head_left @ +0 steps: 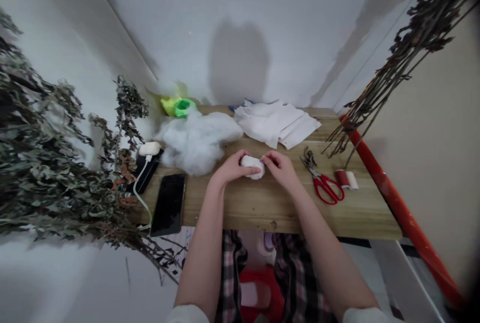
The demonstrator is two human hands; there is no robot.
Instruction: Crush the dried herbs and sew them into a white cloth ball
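**White corner, wooden desk [262, 210]: wad of white stuffing [252, 167] held in both hands**

Pale walls meet behind the desk. Dried leafy branches [48, 133] hang in from the left and bare dark stems [423, 48] from the right, beside a red pole [401, 213].

Work in hand: the wad is gripped and shaped at mid-desk, just above the front edge. The left hand [234, 168] closes around its left end; the right hand [281, 170] pinches its right end, fingertips pressing into it. Neither hand is released, and the wad sits between them, raised slightly or resting on the wood; cannot tell which.

Just left of the wad, a loose heap of stuffing [197, 143] lies near the left hand. Folded white sheets [275, 123] sit behind. To the right, near the right hand, lie red-handled scissors [324, 185] and a spool of red thread [347, 179]. Far left: a black smartphone [168, 204] and a white charger [150, 149]. A green plastic bag [178, 107] sits at the back corner.
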